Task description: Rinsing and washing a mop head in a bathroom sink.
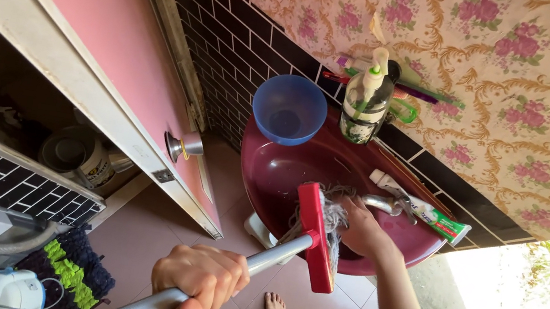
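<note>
My left hand (200, 280) has its grip wrapped tight round the mop's metal handle (211, 287). The red mop head (318, 237) hangs over the maroon sink (280, 170), just below the tap (381, 204). My right hand (360, 227) closes its grip on the grey strands (333, 213).

The mop (316, 237) has a red flat head, tilted on edge over the dark red sink (287, 171), with pale grey strings bunched against its far side. Its silver metal handle runs down toward the lower left. The strings look wet, though it's hard to tell.
</note>
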